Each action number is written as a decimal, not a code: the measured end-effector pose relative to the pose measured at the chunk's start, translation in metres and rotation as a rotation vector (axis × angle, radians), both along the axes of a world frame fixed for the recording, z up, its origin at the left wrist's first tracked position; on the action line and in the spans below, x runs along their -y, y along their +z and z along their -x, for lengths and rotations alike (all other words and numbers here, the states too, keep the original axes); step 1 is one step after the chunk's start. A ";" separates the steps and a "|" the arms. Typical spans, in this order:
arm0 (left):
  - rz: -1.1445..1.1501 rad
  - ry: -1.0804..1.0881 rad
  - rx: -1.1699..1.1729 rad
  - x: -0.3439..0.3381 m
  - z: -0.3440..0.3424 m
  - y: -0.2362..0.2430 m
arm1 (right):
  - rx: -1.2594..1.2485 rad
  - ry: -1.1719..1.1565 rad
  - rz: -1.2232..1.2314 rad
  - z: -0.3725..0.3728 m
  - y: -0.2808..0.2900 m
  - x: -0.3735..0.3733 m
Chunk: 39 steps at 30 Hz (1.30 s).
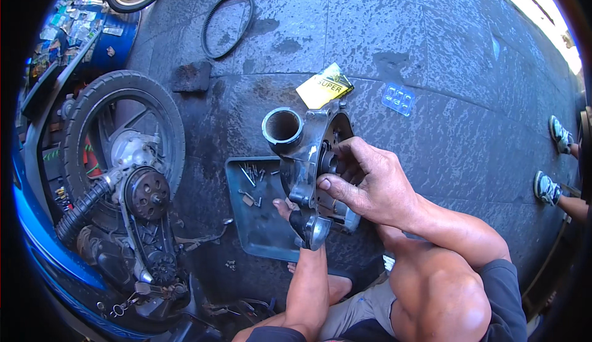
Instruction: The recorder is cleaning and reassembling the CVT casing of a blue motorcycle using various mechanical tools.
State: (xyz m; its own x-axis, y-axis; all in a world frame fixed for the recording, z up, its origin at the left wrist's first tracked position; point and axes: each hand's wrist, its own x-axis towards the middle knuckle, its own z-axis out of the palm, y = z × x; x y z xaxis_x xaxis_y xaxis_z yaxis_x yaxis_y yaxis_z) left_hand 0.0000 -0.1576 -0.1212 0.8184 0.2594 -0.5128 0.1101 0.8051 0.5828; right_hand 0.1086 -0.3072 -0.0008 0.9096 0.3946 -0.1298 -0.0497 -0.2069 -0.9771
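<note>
- The left hand (283, 209) grips the metal casing (303, 169) from beneath, fingers showing at its seven o'clock edge; their full spread cannot be told.
- The metal casing lies at one o'clock from those fingers, nine o'clock from the right hand (379, 182).
- The right hand pinches a dark round part (332, 162) in the casing, thumb and fingers bent.

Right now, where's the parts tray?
Head view, just left of centre: the tray lies on the floor, partly hidden by the metal housing.
</note>
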 end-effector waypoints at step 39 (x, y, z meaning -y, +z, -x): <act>0.160 -0.026 0.015 -0.016 0.046 -0.013 | 0.105 0.039 0.026 -0.005 -0.001 0.002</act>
